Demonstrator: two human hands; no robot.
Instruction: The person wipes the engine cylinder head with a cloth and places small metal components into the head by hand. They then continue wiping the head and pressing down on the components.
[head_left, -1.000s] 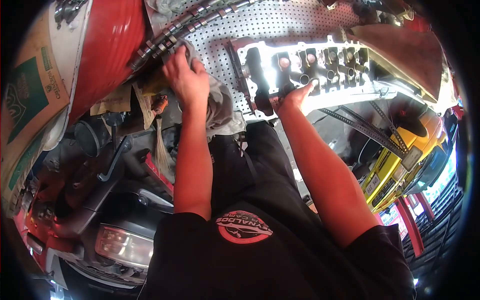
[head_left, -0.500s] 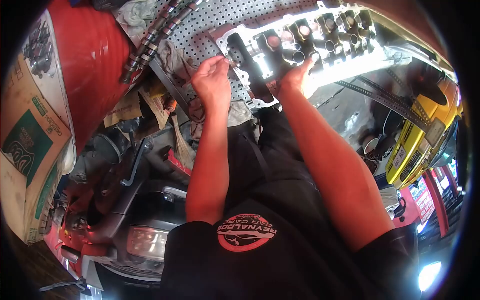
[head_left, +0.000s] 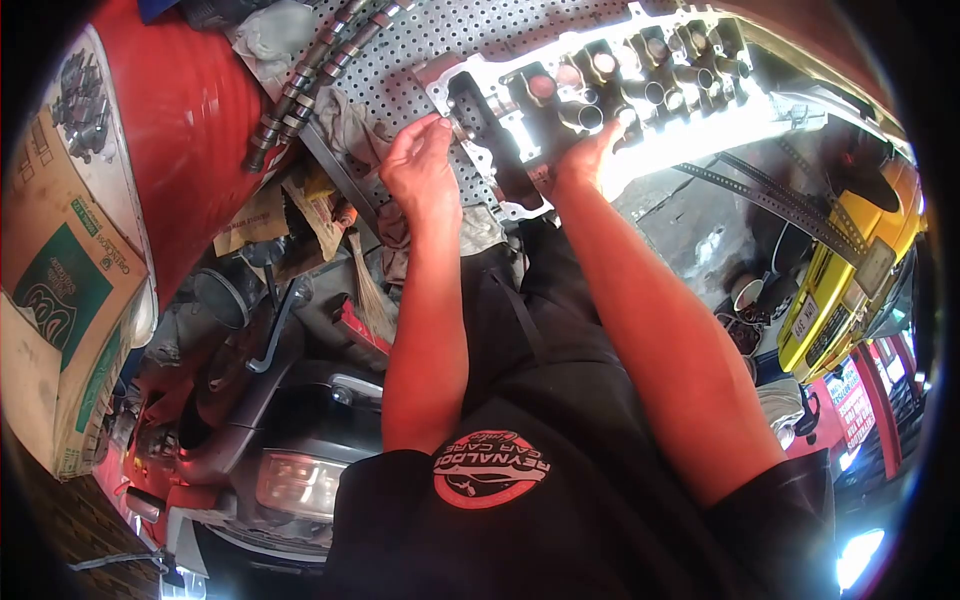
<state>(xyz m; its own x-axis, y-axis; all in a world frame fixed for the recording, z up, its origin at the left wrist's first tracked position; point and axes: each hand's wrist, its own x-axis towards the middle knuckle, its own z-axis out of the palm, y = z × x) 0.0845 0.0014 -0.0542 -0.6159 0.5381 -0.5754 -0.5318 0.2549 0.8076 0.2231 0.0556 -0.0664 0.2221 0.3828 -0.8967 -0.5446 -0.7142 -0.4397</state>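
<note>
A bright metal engine cylinder head (head_left: 520, 135) stretches over the perforated metal surface, its row of round bores and valve parts facing me. My right hand (head_left: 588, 165) grips its near edge, thumb on top and the other fingers hidden underneath. At its left end is my left hand (head_left: 420, 165), closed in a pinch, fingertips against or just beside the casting's edge. Whatever is between those fingertips is too small or hidden to make out. Strong glare washes out the head's right half.
Two camshafts (head_left: 310, 90) lie at upper left near a red drum (head_left: 185, 85). Rags (head_left: 345, 125) bunch beside the perforated surface (head_left: 400, 85). A cardboard box (head_left: 75, 260) stands far left; a yellow part with a plate (head_left: 840, 270) is at right. A vehicle headlight (head_left: 298, 487) shows below.
The view has shifted slightly. My left hand stays pinched at the cylinder head's left end, with only a small change in its fingers. The right hand keeps its grip.
</note>
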